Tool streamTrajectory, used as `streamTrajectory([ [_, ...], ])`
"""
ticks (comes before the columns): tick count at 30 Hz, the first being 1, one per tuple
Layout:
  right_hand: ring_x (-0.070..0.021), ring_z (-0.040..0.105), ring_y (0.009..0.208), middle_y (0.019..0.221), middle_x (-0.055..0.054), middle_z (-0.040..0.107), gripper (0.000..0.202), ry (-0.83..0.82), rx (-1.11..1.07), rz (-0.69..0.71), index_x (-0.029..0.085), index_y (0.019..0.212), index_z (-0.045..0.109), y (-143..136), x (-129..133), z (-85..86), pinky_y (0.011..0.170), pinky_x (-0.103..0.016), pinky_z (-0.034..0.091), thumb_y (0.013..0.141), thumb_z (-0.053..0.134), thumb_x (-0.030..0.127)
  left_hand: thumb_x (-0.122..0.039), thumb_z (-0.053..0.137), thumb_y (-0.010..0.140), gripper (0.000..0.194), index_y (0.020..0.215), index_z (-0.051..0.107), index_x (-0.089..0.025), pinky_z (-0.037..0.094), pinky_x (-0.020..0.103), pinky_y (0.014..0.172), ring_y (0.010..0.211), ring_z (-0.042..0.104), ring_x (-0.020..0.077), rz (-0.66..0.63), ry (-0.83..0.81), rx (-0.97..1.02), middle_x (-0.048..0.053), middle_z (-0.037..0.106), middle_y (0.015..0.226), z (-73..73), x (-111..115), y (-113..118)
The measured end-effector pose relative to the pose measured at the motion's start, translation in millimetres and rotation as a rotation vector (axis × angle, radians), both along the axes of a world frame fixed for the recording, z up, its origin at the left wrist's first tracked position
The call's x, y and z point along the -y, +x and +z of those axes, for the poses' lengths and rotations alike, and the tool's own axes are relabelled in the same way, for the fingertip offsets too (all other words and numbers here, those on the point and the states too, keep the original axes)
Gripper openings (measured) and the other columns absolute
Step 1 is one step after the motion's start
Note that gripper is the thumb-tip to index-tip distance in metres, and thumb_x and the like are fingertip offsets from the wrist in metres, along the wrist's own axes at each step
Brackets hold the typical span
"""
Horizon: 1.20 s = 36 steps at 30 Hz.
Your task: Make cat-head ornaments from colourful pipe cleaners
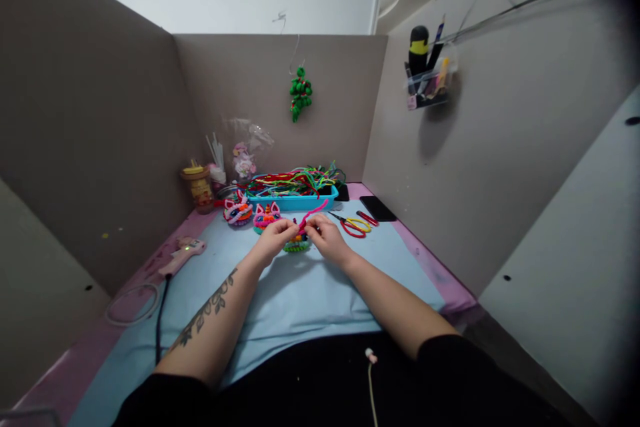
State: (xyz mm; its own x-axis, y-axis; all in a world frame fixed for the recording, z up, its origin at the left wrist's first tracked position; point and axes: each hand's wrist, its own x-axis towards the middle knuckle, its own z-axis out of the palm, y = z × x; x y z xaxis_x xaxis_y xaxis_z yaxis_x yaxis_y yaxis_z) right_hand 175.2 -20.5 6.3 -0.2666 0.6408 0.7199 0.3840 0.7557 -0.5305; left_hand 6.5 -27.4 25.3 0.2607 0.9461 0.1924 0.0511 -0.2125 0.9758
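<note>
Between my hands is a bright pink pipe cleaner [317, 209], its free end slanting up to the right. My left hand [278, 238] pinches it from the left, with thumb and finger pressed together. My right hand [326, 237] is closed on it from the right, fingertips close to the left ones. Just behind and below the fingertips sits a small pipe-cleaner figure [297, 245] with a green base, partly hidden by my hands. Two similar colourful figures stand beyond my left hand: one pink and orange [267, 217], the other pink and white [237, 211].
A blue tray [295, 203] heaped with pipe cleaners stands at the back. Red-and-yellow scissors [356, 226] and a black phone [377, 209] lie right. A pink glue gun [184, 256] with its cord lies left, near a lidded cup [199, 188]. Partition walls enclose three sides.
</note>
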Motion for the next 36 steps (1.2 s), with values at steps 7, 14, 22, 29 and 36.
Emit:
streamTrajectory([
  [7, -0.0171, 0.050, 0.077, 0.076, -0.004, 0.053, 0.011, 0.085, 0.050, -0.001, 0.020, 0.077, 0.053, -1, 1, -2.8, 0.071, -0.028, 0.041, 0.085, 0.046, 0.022, -0.049, 0.066, 0.067, 0.038, 0.070, 0.060, -0.012, 0.022, 0.020, 0.044, 0.047, 0.033, 0.0054, -0.037, 0.000, -0.034, -0.003, 0.048, 0.055, -1.9, 1, 1],
  [14, -0.0177, 0.050, 0.077, 0.076, -0.004, 0.054, 0.009, 0.065, 0.061, -0.040, 0.020, 0.080, 0.054, -4, 1, -6.6, 0.071, -0.030, 0.041, 0.085, 0.046, 0.022, -0.049, 0.066, 0.066, 0.039, 0.070, 0.064, -0.010, 0.022, 0.020, 0.045, 0.047, 0.033, 0.0057, -0.056, -0.005, -0.077, -0.002, 0.048, 0.054, -3.9, 0, 2],
  [22, -0.0178, 0.053, 0.081, 0.085, -0.005, 0.057, 0.013, 0.047, 0.064, 0.010, 0.022, 0.093, 0.060, -1, -1, -4.9, 0.073, -0.029, 0.043, 0.084, 0.051, 0.027, -0.050, 0.059, 0.073, 0.039, 0.062, 0.055, -0.012, 0.020, 0.020, 0.048, 0.050, 0.030, 0.0064, -0.095, 0.071, -0.137, -0.004, 0.040, 0.054, -12.3, -6, 0],
  [29, -0.0170, 0.052, 0.075, 0.080, -0.004, 0.055, 0.009, 0.092, 0.164, -0.061, 0.021, 0.083, 0.059, 2, -1, -5.5, 0.071, -0.028, 0.041, 0.084, 0.050, 0.023, -0.050, 0.058, 0.074, 0.040, 0.068, 0.060, -0.011, 0.025, 0.020, 0.050, 0.053, 0.036, 0.0078, -0.106, 0.107, -0.183, -0.002, 0.046, 0.057, -14.6, -9, -3],
  [36, -0.0181, 0.052, 0.077, 0.075, -0.004, 0.055, 0.010, 0.125, 0.179, -0.079, 0.021, 0.081, 0.058, 3, -2, -5.5, 0.071, -0.028, 0.040, 0.084, 0.049, 0.022, -0.044, 0.063, 0.071, 0.034, 0.078, 0.065, -0.010, 0.029, 0.020, 0.051, 0.054, 0.040, 0.0089, -0.081, 0.172, -0.252, 0.000, 0.051, 0.059, -15.9, -8, -4],
])
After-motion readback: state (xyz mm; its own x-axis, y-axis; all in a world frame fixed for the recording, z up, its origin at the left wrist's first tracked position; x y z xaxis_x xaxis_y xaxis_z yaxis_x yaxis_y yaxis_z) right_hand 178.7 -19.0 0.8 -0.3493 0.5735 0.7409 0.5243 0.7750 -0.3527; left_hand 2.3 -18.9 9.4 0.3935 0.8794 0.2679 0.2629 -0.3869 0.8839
